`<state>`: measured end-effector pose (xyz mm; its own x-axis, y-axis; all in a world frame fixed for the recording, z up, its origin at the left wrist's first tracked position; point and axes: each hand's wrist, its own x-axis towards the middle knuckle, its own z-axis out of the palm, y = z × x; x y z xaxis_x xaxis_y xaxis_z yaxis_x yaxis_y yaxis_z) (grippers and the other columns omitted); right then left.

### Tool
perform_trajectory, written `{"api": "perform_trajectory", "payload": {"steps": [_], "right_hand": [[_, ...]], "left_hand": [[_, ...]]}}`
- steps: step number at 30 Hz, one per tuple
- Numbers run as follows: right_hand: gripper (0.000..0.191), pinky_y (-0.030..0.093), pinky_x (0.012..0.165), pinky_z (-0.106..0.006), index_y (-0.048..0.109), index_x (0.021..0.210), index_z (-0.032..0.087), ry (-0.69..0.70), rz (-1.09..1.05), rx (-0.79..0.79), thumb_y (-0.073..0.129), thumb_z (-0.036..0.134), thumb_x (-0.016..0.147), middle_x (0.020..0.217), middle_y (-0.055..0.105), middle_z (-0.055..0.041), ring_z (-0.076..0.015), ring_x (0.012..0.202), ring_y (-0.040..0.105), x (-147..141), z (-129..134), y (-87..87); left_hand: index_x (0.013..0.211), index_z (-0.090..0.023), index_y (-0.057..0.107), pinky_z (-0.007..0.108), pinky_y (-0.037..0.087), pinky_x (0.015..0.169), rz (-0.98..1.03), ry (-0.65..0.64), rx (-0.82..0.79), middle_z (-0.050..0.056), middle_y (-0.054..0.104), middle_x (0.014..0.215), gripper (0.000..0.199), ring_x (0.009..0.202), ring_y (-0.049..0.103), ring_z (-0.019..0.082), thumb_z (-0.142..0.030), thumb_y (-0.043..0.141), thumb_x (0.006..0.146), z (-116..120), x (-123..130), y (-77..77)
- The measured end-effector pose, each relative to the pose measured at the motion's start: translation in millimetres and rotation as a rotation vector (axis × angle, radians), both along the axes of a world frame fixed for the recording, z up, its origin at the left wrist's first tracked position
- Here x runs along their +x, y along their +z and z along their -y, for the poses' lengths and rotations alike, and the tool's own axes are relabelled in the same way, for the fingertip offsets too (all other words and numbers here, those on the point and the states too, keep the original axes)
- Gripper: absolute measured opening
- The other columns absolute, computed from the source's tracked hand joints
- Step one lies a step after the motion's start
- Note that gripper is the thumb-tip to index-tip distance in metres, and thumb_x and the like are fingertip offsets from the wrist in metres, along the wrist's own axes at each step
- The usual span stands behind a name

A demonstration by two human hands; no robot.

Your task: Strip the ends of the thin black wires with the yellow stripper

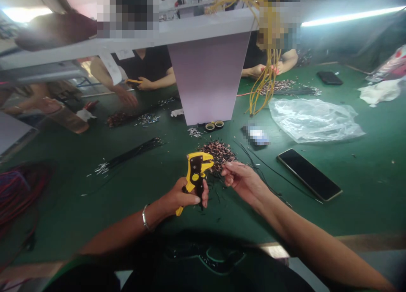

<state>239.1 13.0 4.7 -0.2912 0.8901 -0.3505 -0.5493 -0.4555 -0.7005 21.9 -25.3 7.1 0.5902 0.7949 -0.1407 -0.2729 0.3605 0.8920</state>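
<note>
My left hand (pixel 184 195) is wrapped round the handles of a yellow and black wire stripper (pixel 196 167), whose jaws point right. Just beyond the jaws, my right hand (pixel 238 173) pinches what looks like the end of a thin black wire, mostly hidden by the fingers. Behind both hands lies a heap of black and copper-coloured wire scraps (pixel 218 149). Several loose black wires (pixel 283 175) stretch over the green table (pixel 177 148) beside my right hand. To the left rests a bundle of black wires (pixel 133 151) with pale ends.
A phone (pixel 309 173) and a clear plastic bag (pixel 317 119) lie at right. Tape rolls (pixel 209 126) sit before an upright panel (pixel 209 76). Yellow wires (pixel 269 72) hang from the shelf (pixel 206 28). Red cables (pixel 22 195) are coiled at left. Co-workers' hands (pixel 146 83) show across the table.
</note>
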Motion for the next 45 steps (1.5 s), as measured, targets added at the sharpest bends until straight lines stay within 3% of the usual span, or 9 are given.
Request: {"api": "perform_trajectory", "payload": {"steps": [7,19,26,34,45], "right_hand": [[0.017,0.046,0.046,-0.022,0.073,0.071,0.014,0.01,-0.013,0.009,0.084,0.026,0.067,0.062,0.071,-0.0027,-0.0076,0.045,0.051,-1,-1,-3.4],[0.014,0.046,0.045,-0.023,0.073,0.07,0.015,0.021,-0.026,-0.008,0.082,0.025,0.068,0.062,0.071,-0.0026,-0.008,0.044,0.051,0,-4,-5.1],[0.017,0.046,0.045,-0.022,0.072,0.07,0.014,0.021,-0.027,-0.01,0.084,0.027,0.067,0.062,0.071,-0.0023,-0.0073,0.044,0.052,1,-7,-9.1],[0.014,0.046,0.045,-0.022,0.073,0.069,0.015,-0.017,0.0,-0.005,0.083,0.025,0.067,0.061,0.07,-0.0021,-0.0082,0.044,0.051,5,-8,-6.9],[0.012,0.042,0.045,-0.027,0.074,0.061,0.016,-0.041,0.207,0.212,0.081,0.025,0.067,0.058,0.071,-0.0036,-0.0114,0.042,0.055,3,1,2.0]], "left_hand": [[0.086,-0.011,0.063,0.034,0.051,0.067,-0.14,0.017,0.118,0.005,0.064,0.069,0.02,0.065,0.061,0.017,-0.026,0.073,0.078,-1,-3,-6.1],[0.085,-0.013,0.06,0.028,0.051,0.051,-0.183,0.127,0.067,0.001,0.064,0.055,0.022,0.048,0.059,0.014,-0.027,0.074,0.077,6,0,-8.5],[0.068,-0.015,0.052,0.023,0.04,0.037,-0.168,0.17,0.012,-0.006,0.05,0.043,0.025,0.032,0.043,0.008,-0.027,0.074,0.074,5,3,-2.6],[0.079,-0.012,0.059,0.029,0.046,0.048,-0.044,0.143,-0.025,-0.001,0.055,0.051,0.02,0.045,0.052,0.013,-0.021,0.074,0.069,4,3,-1.6],[0.086,-0.011,0.061,0.033,0.051,0.055,-0.087,0.383,0.093,0.002,0.062,0.072,0.027,0.055,0.058,0.014,-0.019,0.078,0.067,-16,-8,2.5]]}}
